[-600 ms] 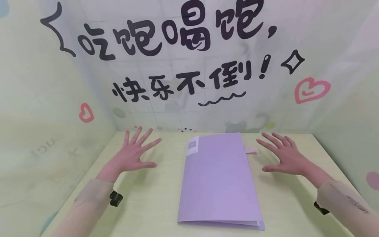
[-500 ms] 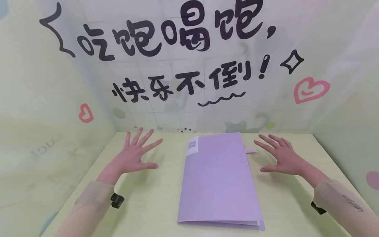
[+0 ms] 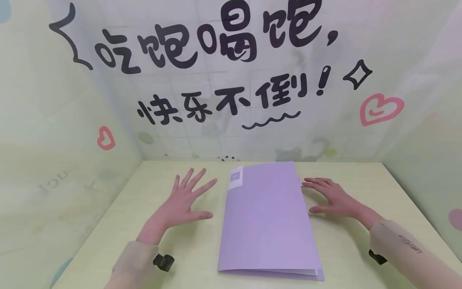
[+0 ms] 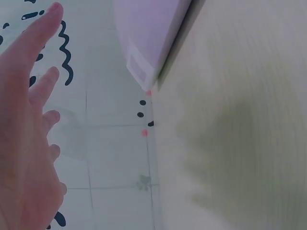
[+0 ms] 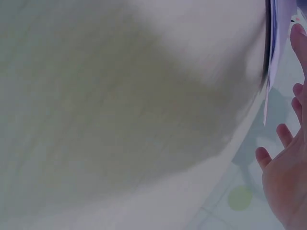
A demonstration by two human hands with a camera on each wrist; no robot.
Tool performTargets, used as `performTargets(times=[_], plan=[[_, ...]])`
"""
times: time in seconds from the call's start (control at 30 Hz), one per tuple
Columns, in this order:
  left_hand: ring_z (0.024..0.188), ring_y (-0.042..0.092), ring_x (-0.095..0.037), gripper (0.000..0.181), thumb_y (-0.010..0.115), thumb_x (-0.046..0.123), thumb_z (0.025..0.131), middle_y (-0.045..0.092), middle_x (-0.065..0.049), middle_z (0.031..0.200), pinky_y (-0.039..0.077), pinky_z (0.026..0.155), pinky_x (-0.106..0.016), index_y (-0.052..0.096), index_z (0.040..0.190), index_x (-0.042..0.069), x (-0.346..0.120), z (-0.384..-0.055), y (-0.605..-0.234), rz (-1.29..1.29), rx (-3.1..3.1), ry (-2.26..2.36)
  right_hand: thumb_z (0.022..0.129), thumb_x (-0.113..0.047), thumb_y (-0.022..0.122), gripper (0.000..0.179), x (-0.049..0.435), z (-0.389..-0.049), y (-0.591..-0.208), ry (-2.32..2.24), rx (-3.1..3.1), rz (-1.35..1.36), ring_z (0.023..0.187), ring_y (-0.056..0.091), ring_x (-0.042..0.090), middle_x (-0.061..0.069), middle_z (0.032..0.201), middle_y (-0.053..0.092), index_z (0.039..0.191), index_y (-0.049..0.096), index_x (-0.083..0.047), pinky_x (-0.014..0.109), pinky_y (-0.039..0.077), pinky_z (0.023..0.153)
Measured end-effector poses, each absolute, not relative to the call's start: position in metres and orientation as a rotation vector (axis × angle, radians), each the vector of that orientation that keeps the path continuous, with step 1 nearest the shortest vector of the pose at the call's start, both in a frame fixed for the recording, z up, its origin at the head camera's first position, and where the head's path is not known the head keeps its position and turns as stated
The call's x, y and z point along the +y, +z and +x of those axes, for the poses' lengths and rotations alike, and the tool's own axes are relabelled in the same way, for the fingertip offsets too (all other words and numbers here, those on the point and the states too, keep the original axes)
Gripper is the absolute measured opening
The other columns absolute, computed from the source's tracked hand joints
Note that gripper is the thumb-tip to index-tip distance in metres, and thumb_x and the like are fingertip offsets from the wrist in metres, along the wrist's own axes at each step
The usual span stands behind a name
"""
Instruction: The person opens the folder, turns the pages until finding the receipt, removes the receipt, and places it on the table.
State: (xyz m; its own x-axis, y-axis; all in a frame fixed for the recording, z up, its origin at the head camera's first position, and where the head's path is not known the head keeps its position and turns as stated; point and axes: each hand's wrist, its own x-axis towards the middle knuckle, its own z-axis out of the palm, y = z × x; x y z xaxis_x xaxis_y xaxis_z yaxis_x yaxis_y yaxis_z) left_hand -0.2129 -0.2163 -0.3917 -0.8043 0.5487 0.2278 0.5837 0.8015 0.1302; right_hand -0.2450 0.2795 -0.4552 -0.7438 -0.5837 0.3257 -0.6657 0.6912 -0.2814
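A closed lilac folder point(image 3: 267, 220) lies on the table with a white label point(image 3: 236, 181) at its top left corner. White sheets show at its bottom right opening. My left hand point(image 3: 182, 202) is held to the left of the folder, fingers spread and holding nothing. On the other side, my right hand point(image 3: 333, 198) has its fingertips right at the folder's right edge, overlapping the small pink tab there in the head view. The tab point(image 5: 266, 110) sticks out from the folder's side in the right wrist view, apart from the fingers, which are extended with a slight bend.
The pale wooden table point(image 3: 195, 257) ends at a back wall point(image 3: 202, 140) printed with black characters. Side walls with printed hearts and dots close it in at left and right. A small black device point(image 3: 164, 262) sits at the left wrist, another point(image 3: 377, 257) at the right.
Both hands have moved inward and lower, toward the folder; the right fingertips have come to its edge. The folder has stayed in place.
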Motion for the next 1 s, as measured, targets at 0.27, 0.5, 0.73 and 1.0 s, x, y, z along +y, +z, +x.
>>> performTargets(times=[0.27,0.5,0.73,1.0], plan=[[0.153,0.004,-0.045,0.093,0.069,0.063,0.078,0.010,-0.006,0.168,0.005,0.112,-0.078,0.024,0.156,0.039,-0.190,-0.200,-0.398,-0.938,-2.771,-0.402,0.077,-0.033,0.083,0.072,0.273,-0.246,-0.465,0.667,-2.680,1.056,0.124,0.048,0.039,0.016,0.140,0.056,0.137,0.054,-0.005,0.060,0.040,0.095],[0.153,0.007,-0.044,0.091,0.050,0.081,0.080,0.013,-0.009,0.167,0.008,0.113,-0.077,0.025,0.156,0.037,-0.169,-0.188,-0.401,-0.995,-2.760,-0.518,0.076,-0.040,0.083,0.074,0.271,-0.244,-0.470,0.685,-2.804,1.014,0.125,0.048,0.043,0.016,0.143,0.054,0.135,0.056,-0.004,0.065,0.039,0.097],[0.153,0.013,-0.042,0.091,0.062,0.071,0.080,0.013,-0.006,0.168,0.013,0.115,-0.074,0.025,0.156,0.038,-0.154,-0.175,-0.404,-1.021,-2.761,-0.602,0.073,-0.041,0.084,0.076,0.271,-0.242,-0.471,0.632,-2.832,0.989,0.125,0.048,0.045,0.015,0.143,0.055,0.135,0.057,-0.005,0.064,0.038,0.095],[0.152,0.022,-0.037,0.091,0.074,0.059,0.078,0.028,-0.003,0.164,0.021,0.119,-0.064,0.030,0.154,0.036,-0.134,-0.159,-0.407,-1.063,-2.778,-0.738,0.074,-0.039,0.083,0.077,0.271,-0.239,-0.472,0.607,-2.805,1.020,0.124,0.049,0.046,0.015,0.142,0.055,0.136,0.055,-0.003,0.065,0.039,0.093]])
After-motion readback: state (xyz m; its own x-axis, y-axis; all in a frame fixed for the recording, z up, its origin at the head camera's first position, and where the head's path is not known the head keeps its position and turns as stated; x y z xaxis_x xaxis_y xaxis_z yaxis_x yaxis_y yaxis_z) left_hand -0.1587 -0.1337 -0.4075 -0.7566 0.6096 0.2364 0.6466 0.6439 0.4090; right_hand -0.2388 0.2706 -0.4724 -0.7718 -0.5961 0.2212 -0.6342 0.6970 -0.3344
